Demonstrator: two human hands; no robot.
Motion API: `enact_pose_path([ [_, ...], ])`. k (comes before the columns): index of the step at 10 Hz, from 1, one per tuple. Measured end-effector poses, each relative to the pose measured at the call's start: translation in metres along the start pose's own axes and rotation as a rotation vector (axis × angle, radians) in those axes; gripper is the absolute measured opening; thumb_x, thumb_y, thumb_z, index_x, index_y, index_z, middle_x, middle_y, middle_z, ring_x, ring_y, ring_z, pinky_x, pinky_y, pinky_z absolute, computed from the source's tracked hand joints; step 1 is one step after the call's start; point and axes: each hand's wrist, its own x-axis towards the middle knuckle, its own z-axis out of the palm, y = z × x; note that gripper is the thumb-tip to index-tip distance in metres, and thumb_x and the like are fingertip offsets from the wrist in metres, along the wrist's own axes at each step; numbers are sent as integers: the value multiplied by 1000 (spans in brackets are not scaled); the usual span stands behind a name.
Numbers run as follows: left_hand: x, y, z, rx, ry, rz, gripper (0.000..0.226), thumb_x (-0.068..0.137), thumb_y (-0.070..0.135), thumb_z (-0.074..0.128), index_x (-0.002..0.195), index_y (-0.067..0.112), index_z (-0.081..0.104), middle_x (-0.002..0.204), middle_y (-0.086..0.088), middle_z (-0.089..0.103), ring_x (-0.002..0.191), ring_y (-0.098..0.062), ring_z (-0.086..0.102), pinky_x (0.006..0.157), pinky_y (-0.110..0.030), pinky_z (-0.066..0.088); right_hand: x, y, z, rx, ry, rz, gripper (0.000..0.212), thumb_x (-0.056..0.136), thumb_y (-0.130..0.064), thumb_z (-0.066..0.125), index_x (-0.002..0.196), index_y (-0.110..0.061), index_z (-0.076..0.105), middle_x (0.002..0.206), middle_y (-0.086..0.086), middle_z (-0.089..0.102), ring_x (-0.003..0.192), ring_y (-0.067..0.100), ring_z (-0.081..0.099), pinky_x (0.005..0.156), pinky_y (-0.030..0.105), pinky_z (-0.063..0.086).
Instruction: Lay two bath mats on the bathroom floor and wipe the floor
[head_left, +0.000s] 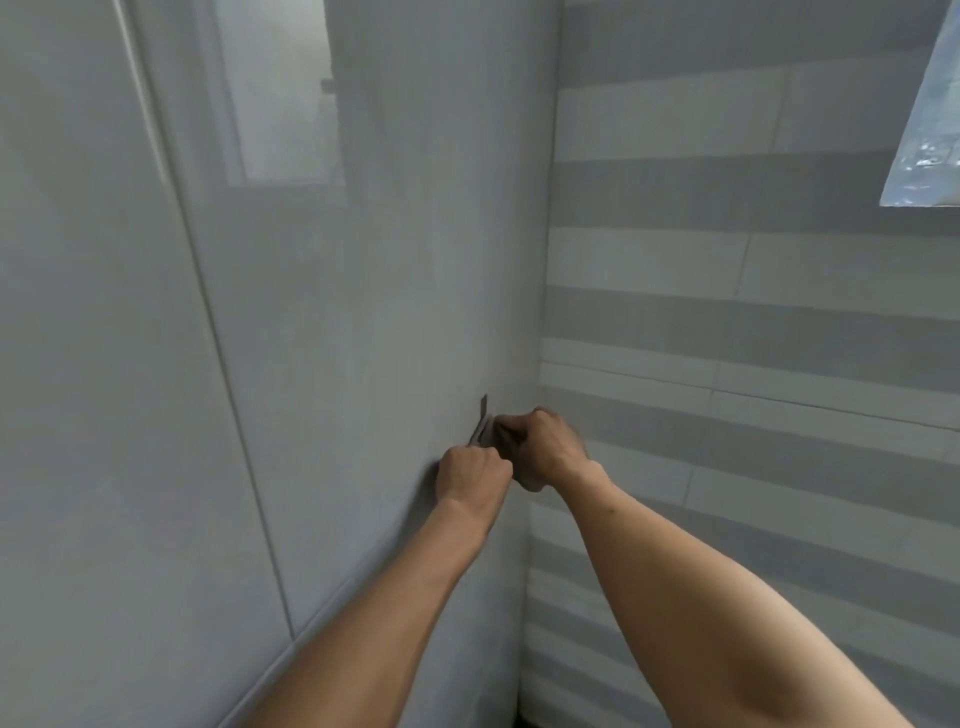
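Both my hands reach into a wall corner at a small dark metal fitting (483, 423), maybe a hook or clip, fixed on the grey wall. My left hand (470, 475) is a closed fist just below the fitting, close to the wall. My right hand (540, 447) is closed to the right of it, fingers curled at the fitting, with a bit of pale grey material (527, 480) showing under the palm. What each hand grips is hidden by the fingers. No bath mat and no floor are in view.
A smooth grey wall panel (363, 312) fills the left and centre, with a pale reflection of a window high up. A wall of grey and white striped tiles (753, 338) stands to the right. A clear plastic sheet or bag (930, 135) hangs at the top right.
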Motion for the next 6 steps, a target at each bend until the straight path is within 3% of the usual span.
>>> enact_pose_path([
  [1,-1,7,8,-40,-79,12,33,99,5,38,119,12,64,125,-9,63,115,-28,61,86,-34,46,-14,2,1,201,-25,24,29,96,-29,51,115,-40,70,91,-5,73,85,19,67,75,32,55],
  [2,-5,18,11,-138,-321,-10,34,94,11,50,127,12,58,131,-8,59,118,-27,60,88,-35,48,-23,15,-9,154,-146,57,39,95,-11,50,121,-31,71,121,0,71,110,19,64,89,25,48],
  [3,-11,42,10,-170,-478,64,38,88,11,53,126,8,56,131,-11,58,114,-28,62,88,-37,51,-42,46,-25,8,-265,134,32,94,-22,60,122,-33,70,129,1,67,118,20,60,95,26,43],
  [5,9,117,-2,-353,-276,251,41,85,17,56,126,13,58,126,-12,61,114,-31,61,85,-39,50,-128,134,-72,-9,-168,442,39,93,-30,61,133,-30,62,131,3,64,124,22,55,103,29,40],
  [6,10,155,-11,-377,-253,405,50,88,23,51,138,18,47,131,-15,59,120,-34,58,93,-41,49,-196,179,-84,-1,-143,663,40,91,-31,60,131,-30,61,128,2,65,120,22,58,100,29,44],
])
